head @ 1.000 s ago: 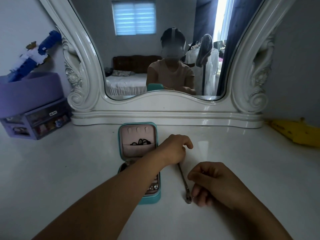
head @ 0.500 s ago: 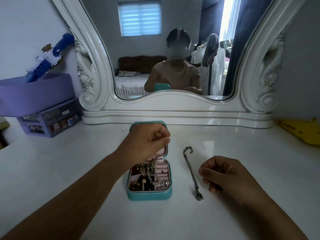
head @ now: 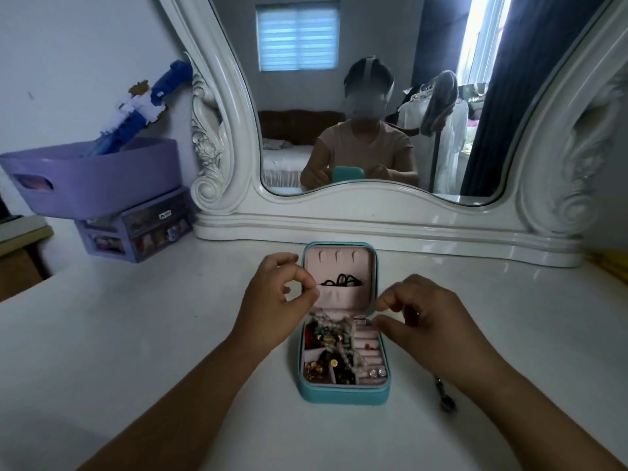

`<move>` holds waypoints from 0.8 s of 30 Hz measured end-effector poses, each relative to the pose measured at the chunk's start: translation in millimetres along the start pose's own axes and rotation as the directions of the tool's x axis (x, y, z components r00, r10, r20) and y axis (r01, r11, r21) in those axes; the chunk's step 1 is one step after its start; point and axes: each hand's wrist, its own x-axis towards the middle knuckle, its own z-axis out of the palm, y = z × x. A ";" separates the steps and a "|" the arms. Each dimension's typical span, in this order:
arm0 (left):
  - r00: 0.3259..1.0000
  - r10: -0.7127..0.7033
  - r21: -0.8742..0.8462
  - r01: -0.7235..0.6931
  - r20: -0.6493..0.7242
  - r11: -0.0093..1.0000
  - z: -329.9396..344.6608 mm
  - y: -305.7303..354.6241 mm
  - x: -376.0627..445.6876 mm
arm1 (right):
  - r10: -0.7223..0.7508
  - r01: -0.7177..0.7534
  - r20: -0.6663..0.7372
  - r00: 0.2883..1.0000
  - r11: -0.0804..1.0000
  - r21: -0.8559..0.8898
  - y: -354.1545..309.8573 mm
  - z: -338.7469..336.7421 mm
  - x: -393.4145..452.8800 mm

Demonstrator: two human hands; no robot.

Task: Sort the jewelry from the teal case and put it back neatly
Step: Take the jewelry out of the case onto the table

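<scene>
- Head view: teal case (head: 343, 390) open, jewelry (head: 328, 348) still tangled inside.
- Your left hand (head: 277, 300) and right hand (head: 431, 321) pinch; contents indiscernible.
- Next, lift one strand clear.

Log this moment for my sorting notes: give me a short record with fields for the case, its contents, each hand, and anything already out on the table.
case: teal case, open, lid upright, on white table
lid pocket: black hair ties
base: tangled jewelry, mostly left side
left hand: fingertips pinched, at lid's left edge
right hand: fingers curled, at case's right edge
out of case: bracelet, mostly hidden under right wrist
</scene>
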 end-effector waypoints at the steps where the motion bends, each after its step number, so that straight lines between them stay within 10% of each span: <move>1: 1.000 -0.007 -0.039 0.008 0.028 0.999 1.8 0.5 -0.7 | -0.031 0.031 -0.009 0.999 0.999 -0.032 -2.5 3.7 5.9; 7: 0.968 -0.080 -0.165 0.121 0.236 0.979 4.1 -4.3 -7.1 | -0.075 0.061 -0.072 0.995 0.984 -0.170 -15.6 30.8 40.8; 19: 0.964 -0.137 -0.132 0.170 0.230 0.977 -6.7 -13.7 1.3 | -0.240 0.169 -0.090 0.967 0.862 -0.477 -9.1 42.4 51.8; 24: 0.975 -0.145 -0.121 0.167 0.168 0.979 -18.3 -14.7 -4.9 | -0.095 0.111 -0.152 0.984 0.989 0.099 -21.4 44.3 61.1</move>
